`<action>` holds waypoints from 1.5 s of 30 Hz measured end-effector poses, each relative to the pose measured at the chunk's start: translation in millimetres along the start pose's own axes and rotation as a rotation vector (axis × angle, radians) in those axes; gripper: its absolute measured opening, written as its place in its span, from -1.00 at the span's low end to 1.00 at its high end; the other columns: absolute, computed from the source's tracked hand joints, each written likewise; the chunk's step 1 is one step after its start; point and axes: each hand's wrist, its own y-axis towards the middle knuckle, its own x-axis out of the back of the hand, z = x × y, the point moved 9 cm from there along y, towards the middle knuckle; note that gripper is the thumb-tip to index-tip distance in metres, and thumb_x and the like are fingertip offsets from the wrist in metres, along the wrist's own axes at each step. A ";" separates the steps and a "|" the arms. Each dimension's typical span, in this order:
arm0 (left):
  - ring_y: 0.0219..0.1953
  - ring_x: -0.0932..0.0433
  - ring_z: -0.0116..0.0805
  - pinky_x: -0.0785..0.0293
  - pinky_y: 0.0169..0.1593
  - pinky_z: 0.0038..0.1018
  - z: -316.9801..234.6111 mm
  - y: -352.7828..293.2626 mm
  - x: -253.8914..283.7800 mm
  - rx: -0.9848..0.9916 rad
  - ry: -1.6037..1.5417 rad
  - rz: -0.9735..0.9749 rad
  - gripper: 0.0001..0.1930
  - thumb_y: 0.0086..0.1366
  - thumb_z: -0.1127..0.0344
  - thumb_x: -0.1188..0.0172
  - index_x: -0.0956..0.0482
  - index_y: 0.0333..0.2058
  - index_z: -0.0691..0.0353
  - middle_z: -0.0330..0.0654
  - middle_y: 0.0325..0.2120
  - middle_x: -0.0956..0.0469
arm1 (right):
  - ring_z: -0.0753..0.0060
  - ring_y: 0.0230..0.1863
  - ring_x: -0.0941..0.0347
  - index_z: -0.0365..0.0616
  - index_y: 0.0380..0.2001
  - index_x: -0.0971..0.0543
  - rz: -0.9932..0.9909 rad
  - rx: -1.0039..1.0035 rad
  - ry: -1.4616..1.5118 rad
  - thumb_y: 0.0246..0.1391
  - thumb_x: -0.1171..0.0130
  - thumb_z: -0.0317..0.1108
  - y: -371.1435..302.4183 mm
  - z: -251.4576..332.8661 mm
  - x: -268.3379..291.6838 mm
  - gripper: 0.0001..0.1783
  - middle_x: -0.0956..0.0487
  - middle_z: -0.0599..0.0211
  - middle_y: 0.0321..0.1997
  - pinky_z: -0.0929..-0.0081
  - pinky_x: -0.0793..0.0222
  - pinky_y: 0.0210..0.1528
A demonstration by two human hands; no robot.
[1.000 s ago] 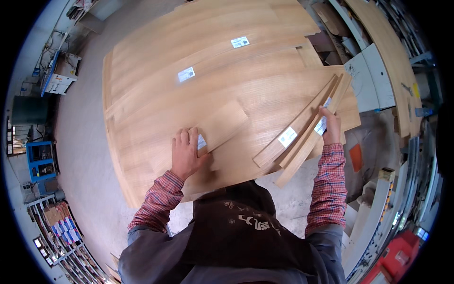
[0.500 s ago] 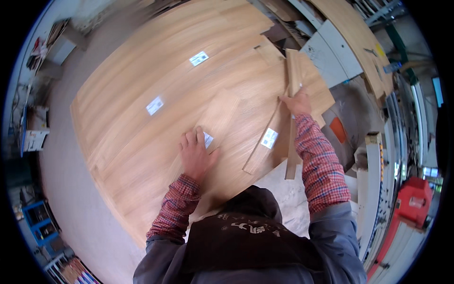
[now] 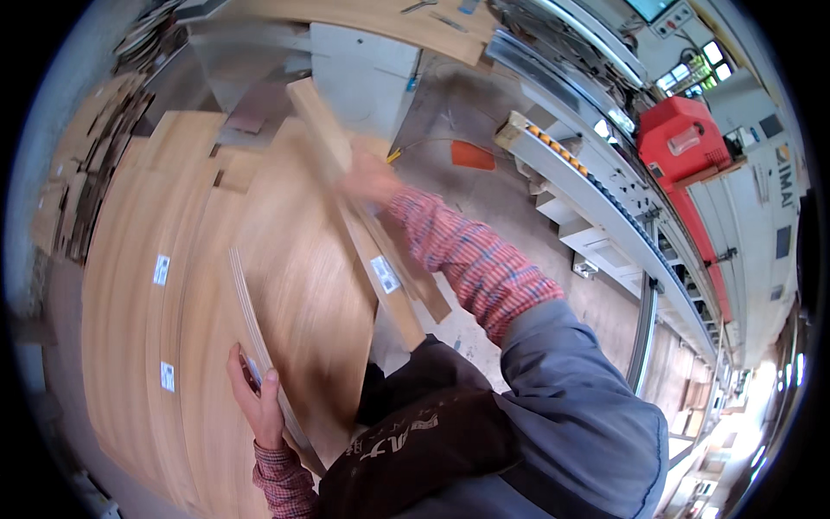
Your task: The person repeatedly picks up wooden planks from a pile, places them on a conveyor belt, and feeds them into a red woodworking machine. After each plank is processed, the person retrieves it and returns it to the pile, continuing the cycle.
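- A thin, light-brown wooden veneer panel (image 3: 298, 285) is held tilted up off the stack of pale wooden sheets (image 3: 130, 285) that lies on the low surface; its near edge is lifted at the lower left and its far part reaches toward the upper middle.
- The left hand (image 3: 255, 400) is seen at the panel's near edge, with the fingers (image 3: 270, 381) curled over and pinched on that thin edge, beside a small white label.
- The right hand (image 3: 370, 180) is blurred by motion; it is closed around narrow pale wooden strips (image 3: 324, 130) at their middle, though how the fingers lie cannot be told exactly.
- A further long wooden strip with a white label (image 3: 385, 281) is seen running beneath the red checked sleeve (image 3: 471, 259), its far end hidden by the arm.
- The panel is judged light but broad and flexible: it is likely to bow or flap if gripped at one point only, and its thin edges look easily chipped, so a hold at two well-separated edges seems safest.
- The strips are judged stiff and light, best taken near the middle so that neither end dips.
- The panel's lower corner is hidden behind the dark vest (image 3: 415, 450), and the stack's left edge is cut off by the rim.
- The grey conveyor rail (image 3: 605, 216) and the red machine (image 3: 683, 138) stand well apart to the right.
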 end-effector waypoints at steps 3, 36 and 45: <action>0.29 -0.32 -0.08 -0.24 0.34 -0.21 -43.6 12.2 -49.6 0.027 -0.066 0.090 -0.16 0.17 0.22 -0.33 -0.18 0.35 0.47 0.04 0.25 -0.33 | -0.07 0.03 -0.58 -0.21 0.22 -0.37 -0.086 0.061 0.026 -0.15 -0.41 -0.14 -3.6 -47.4 81.6 -0.16 -0.60 -0.12 -0.02 0.19 -0.50 0.11; -0.05 -0.56 0.32 -0.55 0.01 -0.06 -290.9 139.0 -875.5 -0.768 0.962 0.601 -0.10 0.19 -0.26 -0.23 -0.27 0.27 0.36 0.25 0.13 -0.25 | -0.19 0.05 -0.57 -0.20 0.10 -0.37 -0.442 -0.636 -0.198 -0.07 -0.38 -0.13 -43.1 -498.5 524.1 -0.29 -0.63 -0.18 -0.05 0.06 -0.46 0.14; 0.17 -0.32 0.25 -0.41 0.17 -0.07 -330.6 119.9 -874.8 -1.128 0.750 0.685 -0.30 0.23 0.01 -0.32 -0.36 0.17 0.41 0.23 0.14 -0.26 | -0.11 0.07 -0.58 -0.30 0.14 -0.38 -0.569 -0.576 0.207 0.02 -0.40 -0.07 -96.6 -555.9 529.5 -0.26 -0.62 -0.18 0.00 0.16 -0.43 0.15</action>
